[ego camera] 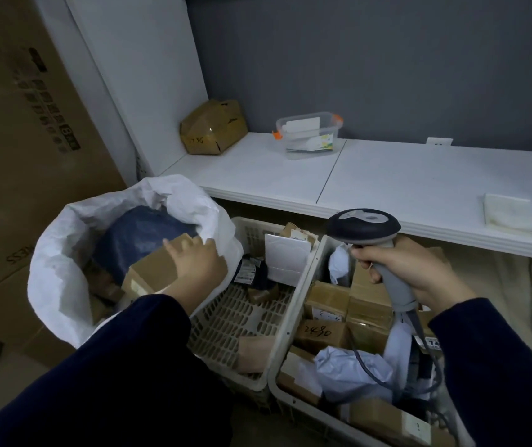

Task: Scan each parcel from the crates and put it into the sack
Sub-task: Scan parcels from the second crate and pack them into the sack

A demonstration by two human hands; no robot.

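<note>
My left hand [198, 261] holds a small brown cardboard parcel [153, 269] over the mouth of the white sack [64, 253], which has a dark blue bag [135, 233] and other boxes inside. My right hand [412, 269] grips the handle of a grey barcode scanner [366, 227], held above the right crate [293, 359], which is full of brown boxes and pale mailers. The left crate [226, 321] beside the sack is mostly bare, with a few parcels and a white box [285, 256] at its far end.
A white shelf [387, 185] runs behind the crates, carrying a crumpled brown box [213, 127], a clear plastic tub [309, 133] and a folded cloth [509, 214]. Large cardboard cartons [16, 124] stand at the left. The scanner cable [367, 366] trails over the right crate.
</note>
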